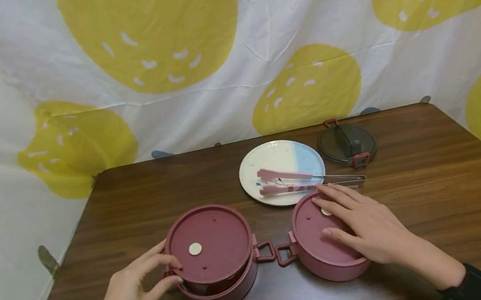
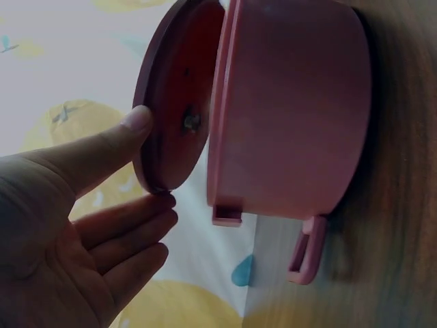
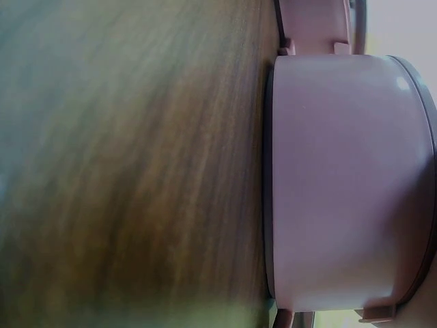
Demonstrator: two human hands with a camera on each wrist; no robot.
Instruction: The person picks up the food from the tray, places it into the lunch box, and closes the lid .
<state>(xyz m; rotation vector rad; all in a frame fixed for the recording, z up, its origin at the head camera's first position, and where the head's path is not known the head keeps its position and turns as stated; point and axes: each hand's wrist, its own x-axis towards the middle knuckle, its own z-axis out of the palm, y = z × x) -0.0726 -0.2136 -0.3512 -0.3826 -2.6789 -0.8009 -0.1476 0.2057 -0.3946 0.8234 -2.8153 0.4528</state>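
Note:
My left hand pinches the edge of a round burgundy lid between thumb and fingers. That lid sits tilted over the left pink pot, and a gap shows along the near side. From the left wrist view, the lid leans away from the pot wall, its underside showing. My right hand rests with extended fingers on the lid of a second pink pot. This lid lies level on its pot. Only the pot's side shows in the right wrist view, the right hand being out of sight there.
Behind the right pot, pink-tipped tongs lie across a white and blue plate. A dark, see-through lid with red clips lies to its right. The wooden table ends at a lemon-print cloth.

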